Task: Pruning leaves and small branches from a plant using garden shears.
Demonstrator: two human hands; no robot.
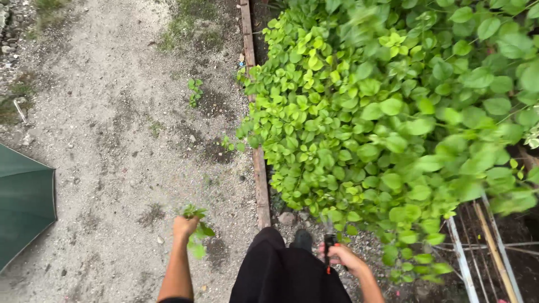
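My left hand (183, 227) is closed around a small bunch of green leafy cuttings (196, 233), held out over the gravel path. My right hand (342, 255) grips a small dark tool with a red part (329, 247), close to the lower edge of a dense bed of green leafy plants (382, 123). My black-clad leg (275, 269) and dark shoe (302, 240) stand between both hands, beside the wooden border.
A wooden plank edging (255, 123) runs between the gravel path (112, 140) and the plant bed. A green umbrella canopy (22, 202) lies at the left edge. Thin white and bamboo stakes (483, 247) lean at the lower right. A lone seedling (195, 91) grows in the path.
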